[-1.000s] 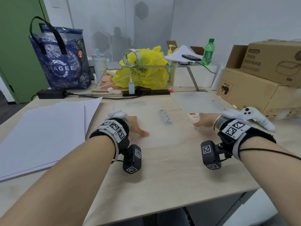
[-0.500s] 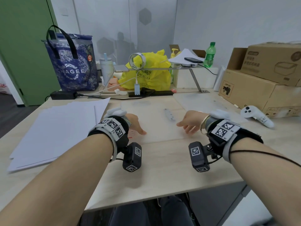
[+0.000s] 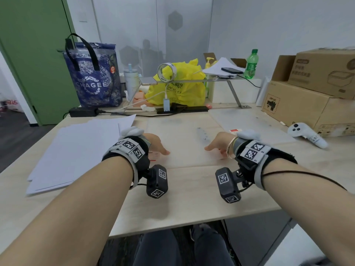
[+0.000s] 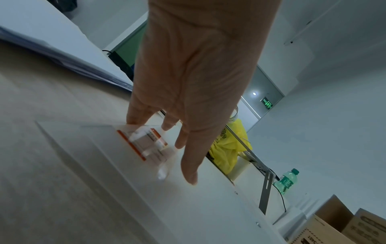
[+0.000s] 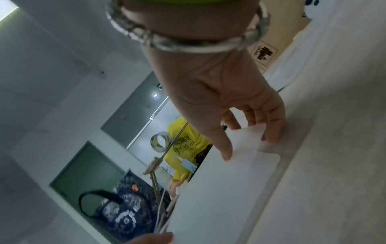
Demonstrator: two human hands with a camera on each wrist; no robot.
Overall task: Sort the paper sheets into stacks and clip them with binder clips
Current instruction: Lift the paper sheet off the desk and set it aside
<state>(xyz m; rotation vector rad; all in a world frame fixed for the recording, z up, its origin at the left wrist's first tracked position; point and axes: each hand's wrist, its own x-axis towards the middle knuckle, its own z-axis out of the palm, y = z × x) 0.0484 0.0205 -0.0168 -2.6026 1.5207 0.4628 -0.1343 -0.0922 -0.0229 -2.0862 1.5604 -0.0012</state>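
A loose stack of white paper sheets [image 3: 76, 150] [image 4: 52, 44] lies on the left of the wooden table [image 3: 192, 198]. A translucent white sheet [image 3: 184, 150] [image 4: 188, 206] [image 5: 219, 189] lies in the middle. My left hand [image 3: 161, 148] [image 4: 181, 143] rests on its near left part with straight fingers, over an orange-edged label [image 4: 144, 143]. My right hand [image 3: 213, 146] [image 5: 248, 142] pinches the sheet's near right corner between thumb and fingers, and that corner is lifted a little. No binder clip shows in any view.
A second translucent sheet [image 3: 249, 121] lies at the right, with a metal strip [image 3: 203, 134] between the two. A white controller [image 3: 307, 135] and cardboard boxes [image 3: 307, 104] stand far right. A blue tote bag [image 3: 94, 81], yellow bag [image 3: 182, 89], cables and a green bottle [image 3: 251, 64] line the back.
My right hand has moved left from the right sheet's label to the middle sheet and taken hold of its corner. The left hand has barely shifted. The head view has tilted up.
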